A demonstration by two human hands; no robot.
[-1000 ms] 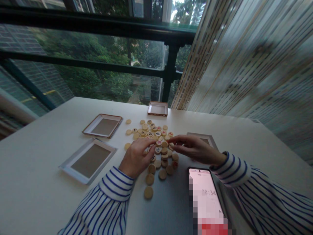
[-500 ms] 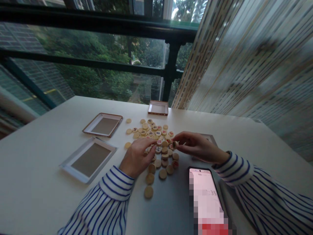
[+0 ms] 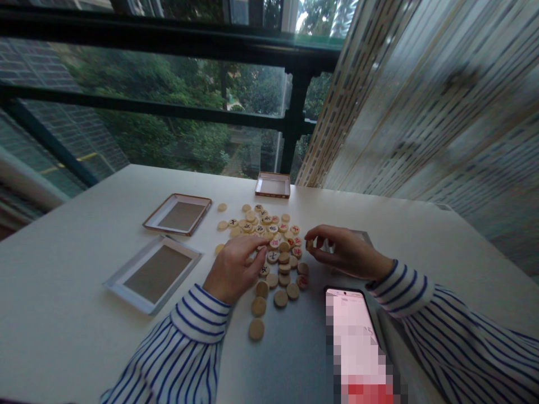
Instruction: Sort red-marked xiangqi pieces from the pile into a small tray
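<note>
Wooden xiangqi pieces, round discs with red or black characters, lie in a loose heap [image 3: 273, 229] mid-table; several are plain side up. My right hand [image 3: 347, 252], just right of the heap, pinches one xiangqi piece [image 3: 310, 244] on edge between thumb and fingertips. My left hand [image 3: 236, 268] rests over the heap's left side, thumb and forefinger apart, with the fingertip beside a red-marked piece [image 3: 275, 243]. I see nothing between its fingers, and it hides some discs beneath. A short trail of plain discs [image 3: 256, 329] runs toward me.
Two shallow box parts, a brown-rimmed tray [image 3: 197, 223] and a white-rimmed one [image 3: 122, 298], lie at left. A small box [image 3: 273, 196] stands at the far edge. Another box part [image 3: 362, 238] is partly behind my right hand. A phone [image 3: 357, 342] lies front right.
My right hand has drawn slightly right, away from the heap, with the xiangqi piece in its fingers. My left hand has shifted slightly left.
</note>
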